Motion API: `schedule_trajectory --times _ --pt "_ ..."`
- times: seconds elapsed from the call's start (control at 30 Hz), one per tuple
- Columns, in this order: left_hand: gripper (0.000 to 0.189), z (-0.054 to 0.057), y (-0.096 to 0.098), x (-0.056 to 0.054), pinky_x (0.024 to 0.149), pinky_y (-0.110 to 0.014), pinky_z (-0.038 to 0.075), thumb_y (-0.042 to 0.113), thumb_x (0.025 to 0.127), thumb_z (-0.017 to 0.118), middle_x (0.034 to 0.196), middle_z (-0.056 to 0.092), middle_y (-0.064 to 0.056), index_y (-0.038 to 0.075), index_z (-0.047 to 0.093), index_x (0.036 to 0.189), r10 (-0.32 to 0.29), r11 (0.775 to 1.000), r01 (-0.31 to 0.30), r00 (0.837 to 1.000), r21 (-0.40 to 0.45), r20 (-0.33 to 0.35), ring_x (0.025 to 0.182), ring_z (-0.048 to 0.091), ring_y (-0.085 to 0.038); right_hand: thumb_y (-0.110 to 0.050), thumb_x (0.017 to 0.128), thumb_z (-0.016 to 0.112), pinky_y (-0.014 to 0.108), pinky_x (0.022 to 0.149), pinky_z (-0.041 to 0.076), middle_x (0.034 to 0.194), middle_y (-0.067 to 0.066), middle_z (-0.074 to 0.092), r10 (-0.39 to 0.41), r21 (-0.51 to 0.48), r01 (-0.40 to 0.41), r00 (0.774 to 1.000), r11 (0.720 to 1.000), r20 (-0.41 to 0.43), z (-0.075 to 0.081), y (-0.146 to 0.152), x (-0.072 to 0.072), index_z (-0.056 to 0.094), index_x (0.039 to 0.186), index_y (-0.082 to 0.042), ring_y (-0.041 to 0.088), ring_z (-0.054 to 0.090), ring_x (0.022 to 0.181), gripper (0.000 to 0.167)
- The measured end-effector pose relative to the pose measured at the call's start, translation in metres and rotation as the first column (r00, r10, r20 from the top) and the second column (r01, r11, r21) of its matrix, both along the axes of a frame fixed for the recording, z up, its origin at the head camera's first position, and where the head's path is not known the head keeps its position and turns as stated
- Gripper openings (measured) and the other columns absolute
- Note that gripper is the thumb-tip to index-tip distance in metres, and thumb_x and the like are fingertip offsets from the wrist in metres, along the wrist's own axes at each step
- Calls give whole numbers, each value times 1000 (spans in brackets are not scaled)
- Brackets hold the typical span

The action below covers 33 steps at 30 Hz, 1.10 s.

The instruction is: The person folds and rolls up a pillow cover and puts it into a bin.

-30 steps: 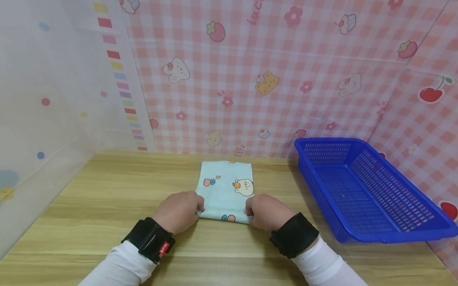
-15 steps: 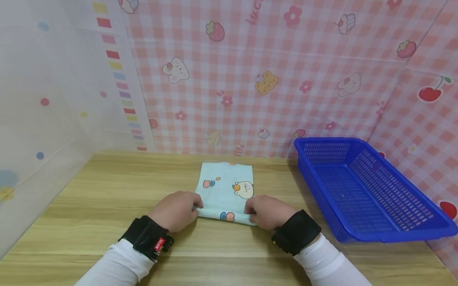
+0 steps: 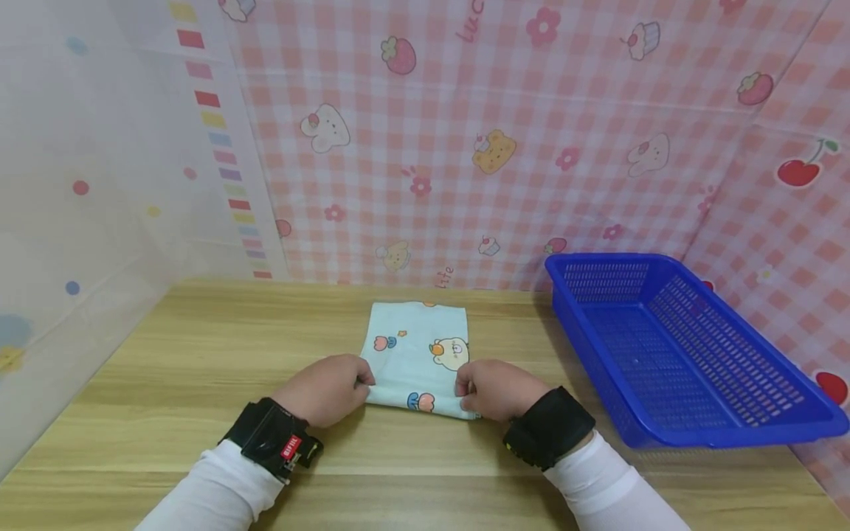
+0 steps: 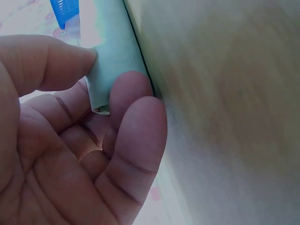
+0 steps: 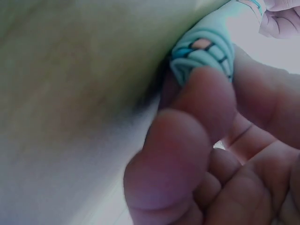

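A thin, lightly creased backdrop [image 3: 438, 103] rises behind everything, its pink-and-white check printed with strawberries, cupcakes and animal heads. In front spreads the counter [image 3: 219, 339], with a pale wood-look surface in long streaky grain. At its right side sits a rectangular blue basket [image 3: 600, 376], apparently plastic, with slotted walls and a smooth, rounded rim.

Near the middle of the counter, well apart from the basket, lies a pale mint cloth [image 3: 415, 363], soft and matte, a near-square panel whose near edge is rolled into a narrow tube. Both hands grasp that roll: the left hand [image 3: 325, 391] pinches one end between thumb and fingers, and the right hand [image 3: 502, 391] pinches the other, where the right wrist view shows layers stacked in rounded folds. Black wristbands [image 3: 550, 428] circle both wrists; a small red label [image 3: 291, 447] marks the left one.
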<state>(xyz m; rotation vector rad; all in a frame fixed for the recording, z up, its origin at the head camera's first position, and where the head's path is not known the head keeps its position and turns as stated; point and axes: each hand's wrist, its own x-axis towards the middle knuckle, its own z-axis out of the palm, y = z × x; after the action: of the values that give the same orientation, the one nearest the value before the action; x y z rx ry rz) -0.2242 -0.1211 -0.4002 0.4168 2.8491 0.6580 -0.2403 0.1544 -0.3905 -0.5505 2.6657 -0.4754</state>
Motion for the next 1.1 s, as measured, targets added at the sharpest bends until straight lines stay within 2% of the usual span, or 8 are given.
schedule_trajectory --times 0.13,0.33,0.47,0.6,0.73,0.93,1.1 --pt "12 -1 0 0 80 -36 51 17 101 66 99 70 -1 11 76 106 -5 1000 5 1000 8 -4 81 59 -16 -10 95 75 32 66 42 82 0 61 -40 -51 40 999 998 -5 -1 0 0 62 87 -17 18 55 72 17" --pt "12 -1 -1 0 77 -35 51 17 102 67 98 70 -1 11 76 104 -5 1000 6 1000 12 -6 80 59 -16 -6 93 76 30 65 43 77 -3 61 -44 -83 38 996 996 -73 -4 -2 1 65 80 -17 16 55 71 20" --pt "10 0 0 0 75 -35 49 17 101 68 97 70 -1 12 76 103 4 1000 -4 1000 12 -2 79 59 -17 -5 92 77 32 72 47 77 -5 62 1 -44 -7 991 999 -136 -3 -3 2 68 78 -17 15 54 74 20" --pt "7 0 2 3 75 -35 51 13 99 69 90 68 1 14 73 94 -17 1000 17 998 -13 -61 76 57 -15 -2 91 76 36 78 52 78 -5 66 69 -3 -71 981 997 -181 0 -4 4 74 78 -14 15 56 76 18" --pt "11 4 4 7 73 -34 51 9 97 69 83 65 2 14 70 87 -36 999 32 993 -41 -109 73 56 -15 -1 89 78 37 80 54 79 -5 69 119 20 -117 974 993 -194 3 -3 5 77 80 -12 14 56 76 14" --pt "10 7 5 7 74 -34 51 9 95 73 84 67 1 13 74 87 -33 998 29 996 -62 -79 72 56 -16 -6 81 85 34 73 49 75 -6 62 143 25 -140 973 990 -183 4 -2 6 73 78 -13 15 53 72 14" --pt "7 4 5 6 75 -35 51 8 91 78 84 67 1 12 73 87 -30 998 26 998 -64 -60 74 56 -17 -6 81 85 37 75 49 78 -4 62 129 35 -125 974 992 -184 -1 -4 7 71 79 -12 16 54 74 16"
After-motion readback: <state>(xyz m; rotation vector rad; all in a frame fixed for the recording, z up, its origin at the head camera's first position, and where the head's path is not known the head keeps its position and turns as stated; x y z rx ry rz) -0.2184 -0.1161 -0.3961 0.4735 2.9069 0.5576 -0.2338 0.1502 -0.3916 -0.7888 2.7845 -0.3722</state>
